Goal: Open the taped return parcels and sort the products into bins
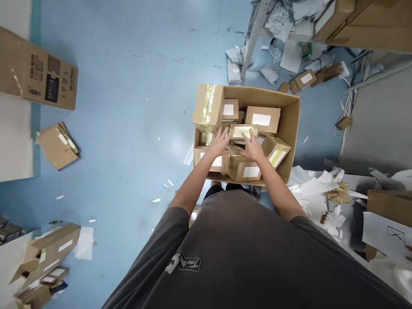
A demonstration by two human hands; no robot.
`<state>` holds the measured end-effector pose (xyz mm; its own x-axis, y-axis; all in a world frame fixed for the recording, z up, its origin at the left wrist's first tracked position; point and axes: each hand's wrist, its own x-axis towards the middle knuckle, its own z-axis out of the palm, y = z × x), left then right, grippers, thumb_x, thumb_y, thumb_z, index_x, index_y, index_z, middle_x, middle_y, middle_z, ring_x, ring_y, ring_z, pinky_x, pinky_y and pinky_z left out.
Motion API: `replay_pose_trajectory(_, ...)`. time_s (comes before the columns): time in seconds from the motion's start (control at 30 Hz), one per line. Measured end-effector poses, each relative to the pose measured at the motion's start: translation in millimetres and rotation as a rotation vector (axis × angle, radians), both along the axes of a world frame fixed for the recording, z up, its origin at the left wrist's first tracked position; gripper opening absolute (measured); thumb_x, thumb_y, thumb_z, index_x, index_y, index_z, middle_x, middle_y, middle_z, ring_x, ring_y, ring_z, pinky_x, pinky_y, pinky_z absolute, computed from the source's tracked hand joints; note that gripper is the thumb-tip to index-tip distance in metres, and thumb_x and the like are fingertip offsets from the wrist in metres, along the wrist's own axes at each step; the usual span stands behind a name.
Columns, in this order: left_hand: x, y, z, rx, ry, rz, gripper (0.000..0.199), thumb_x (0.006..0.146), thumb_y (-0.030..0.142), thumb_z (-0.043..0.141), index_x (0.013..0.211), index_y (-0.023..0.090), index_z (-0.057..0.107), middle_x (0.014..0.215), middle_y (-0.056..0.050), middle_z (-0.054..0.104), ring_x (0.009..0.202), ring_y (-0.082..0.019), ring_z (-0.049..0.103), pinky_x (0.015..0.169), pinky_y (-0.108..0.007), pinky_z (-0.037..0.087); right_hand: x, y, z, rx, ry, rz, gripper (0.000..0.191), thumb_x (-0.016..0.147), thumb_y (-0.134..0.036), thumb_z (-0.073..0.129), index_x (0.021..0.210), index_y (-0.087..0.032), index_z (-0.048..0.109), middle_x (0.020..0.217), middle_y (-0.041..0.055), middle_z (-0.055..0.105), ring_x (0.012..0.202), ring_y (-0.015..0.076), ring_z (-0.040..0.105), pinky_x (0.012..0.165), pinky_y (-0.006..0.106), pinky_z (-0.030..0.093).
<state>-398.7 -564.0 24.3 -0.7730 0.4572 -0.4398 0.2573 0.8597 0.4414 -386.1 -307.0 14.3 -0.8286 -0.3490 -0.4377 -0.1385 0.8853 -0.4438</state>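
Observation:
A large open carton [294, 128] stands in front of me, filled with several small brown boxes. My left hand [219, 142] is over its left part, fingers spread, beside a small taped box [243, 131] with a white label. On that box's right side is my right hand [252, 146], its fingers apart near the box's edge. Whether either hand touches it I cannot tell. A bigger taped box [208, 107] sits at the carton's back left corner. A labelled box [263, 119] lies at the back, and another [277, 151] leans at the right.
A metal shelf frame [255, 36] rises at the back right, with grey packages around it. Torn white paper [317, 184] is heaped at the right. Cartons [38, 71] and flattened cardboard [59, 146] lie at the left. Scraps dot the blue floor [128, 128].

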Motion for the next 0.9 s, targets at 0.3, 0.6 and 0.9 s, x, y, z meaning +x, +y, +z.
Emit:
replay_pose_trajectory(0.3,-106.5,78.2,-112.8,-0.11,-0.295,-0.055,0.141,0.07,0.035,0.1,0.181,0.032,0.012,0.188,-0.015,0.009,0.172,-0.047,0.012,0.133,-0.067,0.031,-93.3,50.9,-79.3,0.087,-0.16,-0.013,0.139,0.063,-0.045,0.106,0.178,-0.031,0.029,0.188,0.0148,-0.002,0.169,0.0552,0.01,0.13,0.072,0.03)
replay_pose_trajectory(0.6,-100.3,83.9,-139.2,-0.118,-0.152,-0.063,0.134,0.064,0.034,0.097,0.177,0.022,0.025,0.174,-0.021,0.037,0.162,-0.044,0.033,0.132,-0.056,0.035,-81.0,67.6,-126.5,-0.018,-0.132,-0.019,0.127,0.063,-0.023,0.101,0.173,-0.034,0.041,0.186,0.014,0.011,0.16,0.0501,0.034,0.125,0.065,0.044)
replay_pose_trajectory(0.9,-162.4,138.7,-66.5,0.057,0.143,-0.175,0.132,0.072,0.045,0.096,0.179,0.03,0.021,0.177,-0.016,0.026,0.165,-0.053,0.015,0.133,-0.065,0.028,-118.3,164.7,-43.4,-0.077,0.049,-0.118,0.131,0.07,-0.027,0.098,0.179,-0.037,0.026,0.187,0.0079,0.004,0.165,0.0524,0.027,0.128,0.064,0.043)
